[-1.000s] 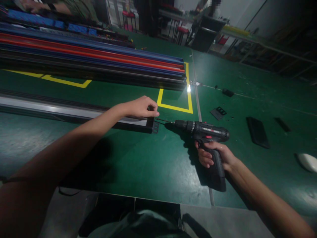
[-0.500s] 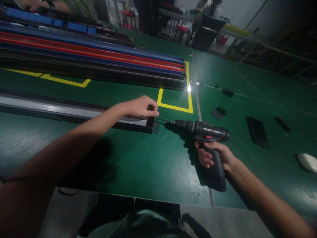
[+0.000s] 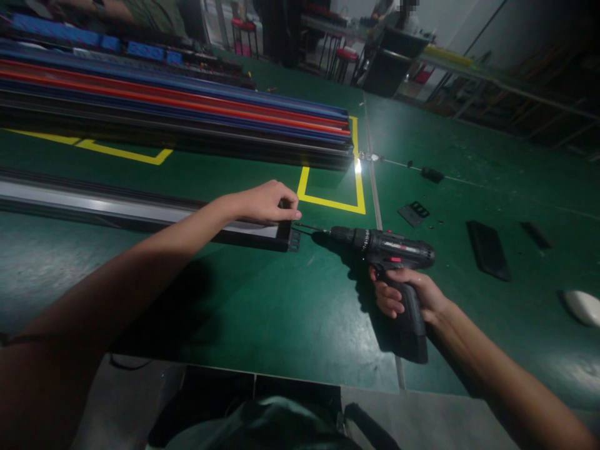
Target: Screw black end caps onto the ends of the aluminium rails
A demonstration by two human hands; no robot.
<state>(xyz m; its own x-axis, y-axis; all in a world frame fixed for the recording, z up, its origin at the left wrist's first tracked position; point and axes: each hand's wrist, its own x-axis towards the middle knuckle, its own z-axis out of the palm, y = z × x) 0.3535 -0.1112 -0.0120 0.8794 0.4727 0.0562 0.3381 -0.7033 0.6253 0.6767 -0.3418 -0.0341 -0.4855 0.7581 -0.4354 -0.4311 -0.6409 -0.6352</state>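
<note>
A drill (image 3: 396,247) is held in the closed right grip (image 3: 423,289), its bit (image 3: 313,227) near the end of a profile (image 3: 140,212) on the surface (image 3: 262,312). There, the left grip (image 3: 269,203) is curled; its hold cannot be told.

black drill (image 3: 400,249) with red accents (image 3: 395,259); black-edged, silver-grey channel (image 3: 117,206); green tabletop (image 3: 281,312) with yellow outlines (image 3: 332,205).

No text can be read; the lettering (image 3: 394,246) on the drill (image 3: 407,251) is blurred.
</note>
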